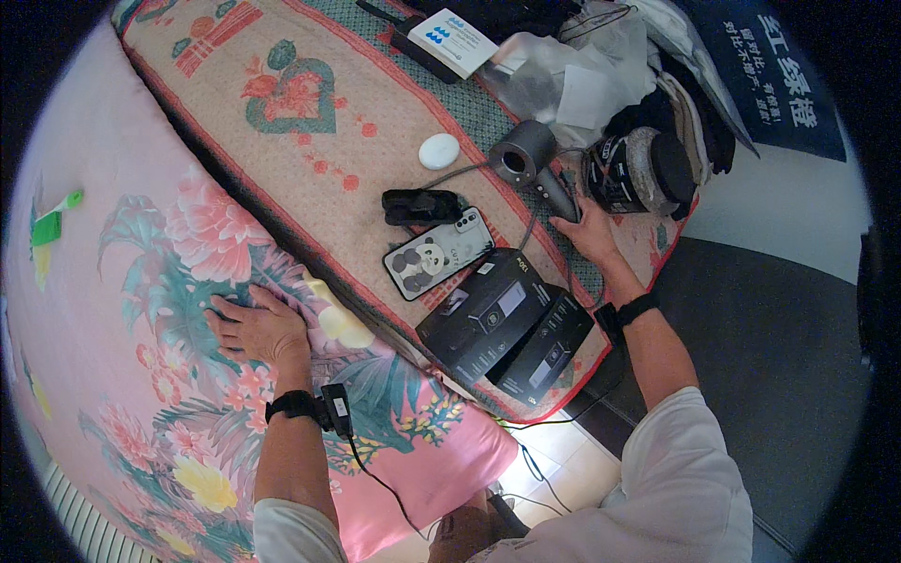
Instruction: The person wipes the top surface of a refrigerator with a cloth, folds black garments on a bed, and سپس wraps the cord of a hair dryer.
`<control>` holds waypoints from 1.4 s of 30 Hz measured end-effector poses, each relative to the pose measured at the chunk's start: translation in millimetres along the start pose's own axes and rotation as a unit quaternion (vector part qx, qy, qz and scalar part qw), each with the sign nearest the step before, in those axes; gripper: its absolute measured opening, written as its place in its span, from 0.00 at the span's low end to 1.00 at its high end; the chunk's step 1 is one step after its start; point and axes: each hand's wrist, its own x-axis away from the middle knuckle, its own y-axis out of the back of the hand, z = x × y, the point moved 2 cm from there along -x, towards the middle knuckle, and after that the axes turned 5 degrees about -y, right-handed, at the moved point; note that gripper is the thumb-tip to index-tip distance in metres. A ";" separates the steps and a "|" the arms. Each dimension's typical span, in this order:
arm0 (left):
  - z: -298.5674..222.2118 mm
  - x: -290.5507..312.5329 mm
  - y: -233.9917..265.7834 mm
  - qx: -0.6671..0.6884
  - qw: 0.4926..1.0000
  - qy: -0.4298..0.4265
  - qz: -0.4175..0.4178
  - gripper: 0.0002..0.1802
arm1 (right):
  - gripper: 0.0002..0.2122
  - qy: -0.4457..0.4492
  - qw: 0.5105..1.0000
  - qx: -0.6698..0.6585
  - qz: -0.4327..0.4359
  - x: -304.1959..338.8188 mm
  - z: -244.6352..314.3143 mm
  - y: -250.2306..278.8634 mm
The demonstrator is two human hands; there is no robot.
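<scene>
My left hand (261, 328) lies flat on a pink floral bed sheet (141, 310), fingers stretched a little apart, holding nothing. On the right, my right hand (588, 232) has the handle end of a dark grey hair dryer (526, 155) between thumb and fingers. The dryer rests on the patterned mat, its round head pointing away from me; a cord runs near it. Below it are a phone (434, 258) in a panda case and a black pouch-like item (422, 206). A white oval object (438, 151) sits to its left. Each wrist wears a black strap.
Two black boxes (488, 314) lie at the mat's (375, 75) near end. A dark jar (638, 171) with a black lid stands right of my right hand. Plastic bags (563, 89) and a white box (454, 43) are farther back. A small green brush (56, 218) lies far left.
</scene>
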 end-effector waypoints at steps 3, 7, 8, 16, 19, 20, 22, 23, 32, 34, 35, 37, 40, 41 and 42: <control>-0.8 0.9 1.7 -0.026 1.000 0.002 -0.006 0.39 | 0.29 0.019 0.996 0.083 -0.031 0.0 -0.3 -6.9; 1.9 0.9 -0.8 -0.015 1.000 0.001 -0.013 0.39 | 0.31 -0.019 0.991 0.057 -0.121 -3.2 17.1 -16.3; 4.2 0.0 -2.9 -0.011 1.000 0.000 -0.010 0.38 | 0.31 -0.019 0.991 0.055 -0.121 -5.8 24.0 -17.9; 2.5 -0.9 -3.5 -0.003 1.000 0.002 -0.002 0.38 | 0.22 -0.176 0.973 0.129 -0.076 -21.5 31.0 -9.6; 3.6 -0.1 -3.2 0.007 1.000 0.004 0.002 0.39 | 0.20 -0.186 0.973 0.099 -0.092 -13.6 34.8 3.6; 2.2 -0.7 -0.7 0.009 1.000 0.002 0.005 0.39 | 0.20 -0.185 0.974 0.098 -0.090 -11.4 30.7 5.7; 2.6 -1.1 2.1 0.008 1.000 0.001 0.009 0.39 | 0.20 -0.164 0.982 0.039 -0.083 -6.8 22.9 8.7; 4.0 -0.9 2.6 0.008 1.000 0.001 0.008 0.39 | 0.27 -0.171 0.985 0.009 -0.023 -4.4 20.9 10.2; -1.6 -1.1 2.0 0.016 1.000 0.005 0.008 0.38 | 0.41 -0.039 0.961 -0.273 -0.034 -36.3 8.1 -47.0; 1.9 -1.0 1.3 0.007 1.000 0.002 0.006 0.38 | 0.45 -0.071 0.975 -0.208 -0.020 -32.3 14.8 -47.3; 2.4 -1.2 0.3 0.009 1.000 0.007 0.005 0.38 | 0.47 -0.091 0.988 -0.127 -0.006 -29.3 18.9 -51.1; 0.6 -0.3 0.7 0.011 1.000 0.011 0.005 0.38 | 0.43 -0.143 0.984 0.047 -0.100 -19.6 29.8 -59.3; -4.9 -0.1 5.3 -0.002 1.000 0.014 0.015 0.38 | 0.44 -0.038 0.997 0.003 -0.071 -39.4 -5.7 -60.8; -4.2 -2.0 5.4 0.006 1.000 0.008 0.011 0.38 | 0.44 -0.037 0.997 -0.002 -0.069 -40.4 -8.8 -63.4; -3.2 0.1 2.6 0.015 1.000 0.003 0.011 0.38 | 0.43 -0.015 0.996 -0.015 -0.090 -38.4 -4.6 -59.3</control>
